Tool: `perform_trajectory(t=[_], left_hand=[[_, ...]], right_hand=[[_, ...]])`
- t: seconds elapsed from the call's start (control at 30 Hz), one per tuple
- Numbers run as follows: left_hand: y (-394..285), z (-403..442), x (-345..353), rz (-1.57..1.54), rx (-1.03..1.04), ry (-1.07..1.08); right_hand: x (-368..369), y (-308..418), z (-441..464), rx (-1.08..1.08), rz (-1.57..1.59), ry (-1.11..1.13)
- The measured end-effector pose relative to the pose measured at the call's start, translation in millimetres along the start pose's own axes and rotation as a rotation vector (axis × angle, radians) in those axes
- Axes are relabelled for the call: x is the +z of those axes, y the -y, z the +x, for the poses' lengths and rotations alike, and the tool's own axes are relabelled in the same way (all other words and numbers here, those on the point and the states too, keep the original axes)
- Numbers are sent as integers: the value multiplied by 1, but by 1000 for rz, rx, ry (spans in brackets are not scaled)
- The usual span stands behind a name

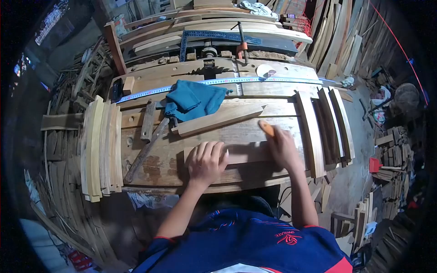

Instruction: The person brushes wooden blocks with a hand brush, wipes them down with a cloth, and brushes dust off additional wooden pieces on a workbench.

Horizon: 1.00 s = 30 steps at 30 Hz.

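Board progress: short board (248,153) looks mid-job, judging by a hand on it and a tool right at it. Its face is blurred, so no read on how much is done.
Board location: flat on the counter (139,170), near the front edge, lying crosswise between the hands.
Other stock: left stack (98,150) and right strips (312,132) lie across the two ends of the counter. Can't tell finished from waiting.
Pointed piece: pointed wood piece (218,121) lies just behind the board, angled, no hand on it. One end tapered; whether more cutting is left, can't tell.
Left hand: left hand (207,160) is palm down over the board's left end, fingers together and bent. Pressing or pinching, can't tell; underside hidden.
Right hand: right hand (284,148) is closed around an orange-handled tool (266,128) at the board's right end. Handle butt pokes out past thumb and forefinger; working end hidden, so tool type unconfirmed.
Behind the work: teal cloth (195,98) touching the pointed piece, tape measure (255,79) stretched across, blue square (218,34) farther back.
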<state>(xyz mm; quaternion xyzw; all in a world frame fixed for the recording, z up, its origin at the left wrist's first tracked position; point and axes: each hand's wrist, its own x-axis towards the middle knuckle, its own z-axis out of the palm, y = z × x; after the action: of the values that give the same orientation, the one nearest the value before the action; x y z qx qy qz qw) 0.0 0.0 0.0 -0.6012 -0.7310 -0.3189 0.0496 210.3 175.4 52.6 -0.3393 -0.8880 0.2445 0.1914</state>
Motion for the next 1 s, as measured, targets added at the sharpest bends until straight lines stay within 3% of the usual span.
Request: perform_trajectory(t=[0.07, 0.17, 0.27, 0.37, 0.5, 0.6, 0.77, 0.8, 0.9, 1.0], left_hand=[[0, 1, 0, 13, -14, 1], [4, 2, 5, 88, 7, -46], [0, -2, -1, 53, 84, -140], [-2, -19, -7, 65, 128, -196], [-20, -46, -17, 24, 86, -239], [-23, -53, -11, 39, 137, -351], [-9, -67, -4, 48, 271, -208], [-11, -66, -1, 16, 264, -164], [-16, -59, -12, 80, 233, -120], [-17, -42, -33, 55, 225, -69]], right_hand=[[23, 1, -1, -87, -18, -9], [56, 27, -9, -227, 326, -135], [61, 48, -9, -195, 680, 13], [20, 55, 6, -194, 537, 39], [-17, 37, -5, 22, 137, 104], [-19, 36, -13, -97, 77, -44], [21, 74, -13, -59, 657, 22], [27, 85, -12, -170, 704, 43], [28, 92, -13, -300, 556, 60], [14, 55, -21, -214, 401, -9]])
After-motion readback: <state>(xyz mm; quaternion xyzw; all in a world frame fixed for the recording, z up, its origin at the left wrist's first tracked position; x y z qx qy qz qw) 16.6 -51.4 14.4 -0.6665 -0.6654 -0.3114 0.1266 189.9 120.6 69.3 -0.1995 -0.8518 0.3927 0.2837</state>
